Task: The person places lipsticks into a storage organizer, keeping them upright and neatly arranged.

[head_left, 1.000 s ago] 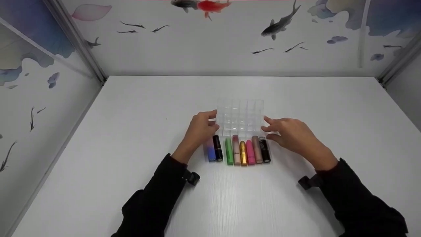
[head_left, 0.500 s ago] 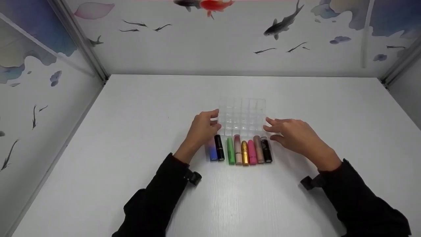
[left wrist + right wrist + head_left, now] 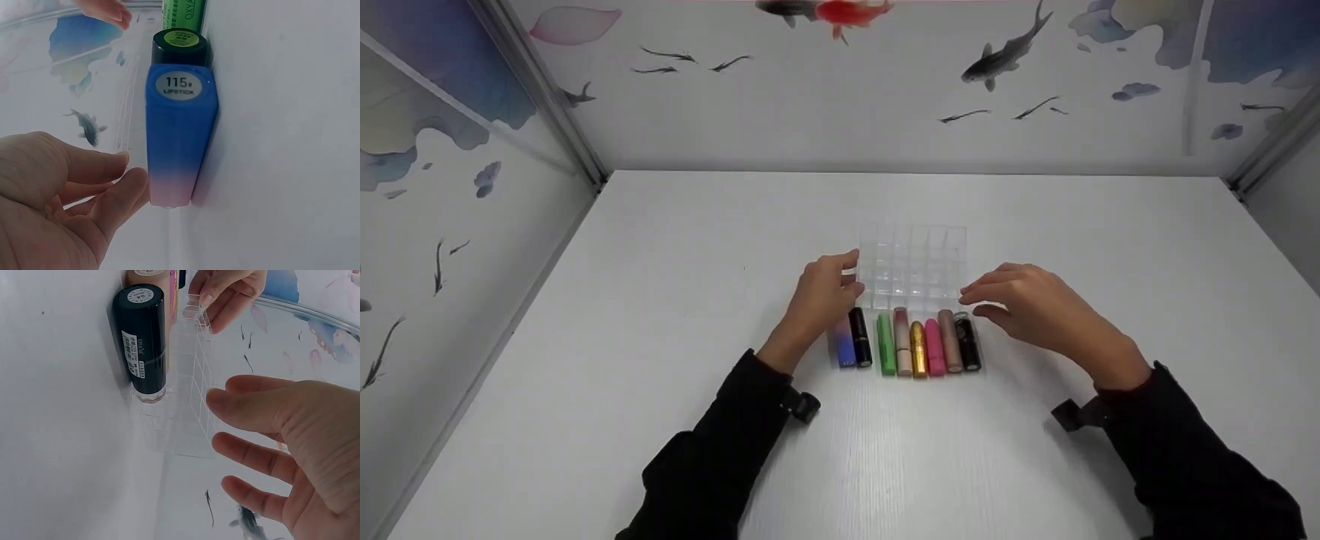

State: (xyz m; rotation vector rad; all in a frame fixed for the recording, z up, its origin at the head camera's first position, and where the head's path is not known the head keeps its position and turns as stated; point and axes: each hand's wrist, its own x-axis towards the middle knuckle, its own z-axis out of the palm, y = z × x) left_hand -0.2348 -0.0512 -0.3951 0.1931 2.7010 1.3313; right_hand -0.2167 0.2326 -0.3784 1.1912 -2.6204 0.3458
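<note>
A clear plastic compartment organizer [image 3: 913, 262] rests on the white table behind a row of lipsticks. My left hand [image 3: 823, 291] holds its left end, thumb and fingers at the edge. Right by those fingers lies a blue-to-pink lipstick [image 3: 177, 129], with a black lipstick [image 3: 860, 337] beside it. Beyond a small gap come a green tube [image 3: 886, 345], a pink-beige one, a gold bullet-shaped lipstick [image 3: 918, 349], a bright pink one, a mauve one and a black tube [image 3: 143, 343]. My right hand [image 3: 1027, 307] hovers at the organizer's right front corner, fingers apart and holding nothing.
White panels printed with fish and leaves rise behind the table [image 3: 697, 450] and on its left side. Grey metal posts [image 3: 544, 97] stand at the back corners. Each black sleeve carries a small wrist camera [image 3: 802, 406].
My right hand has drawn slightly back to the right, its fingers coming off the organizer's right side. The left hand, organizer and lipsticks stay where they were.
</note>
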